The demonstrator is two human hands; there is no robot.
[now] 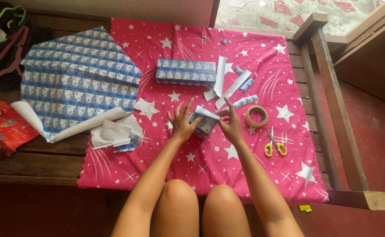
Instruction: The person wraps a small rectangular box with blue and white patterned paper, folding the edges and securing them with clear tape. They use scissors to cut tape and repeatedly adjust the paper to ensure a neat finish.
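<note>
Small wrapped box (204, 122) gripped between left hand (181, 124) and right hand (231, 125) — fingers clasped on its paper — tape roll (256, 116) just right.

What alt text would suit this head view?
Two bare hands, left hand and right hand, fold blue patterned paper around a small box on a pink star-print cloth. A wrapped box, tape roll and scissors lie nearby.

Two bare forearms without sleeves, left hand (181, 123) and right hand (232, 125) ringless, no watch, bare knees at lower centre
</note>
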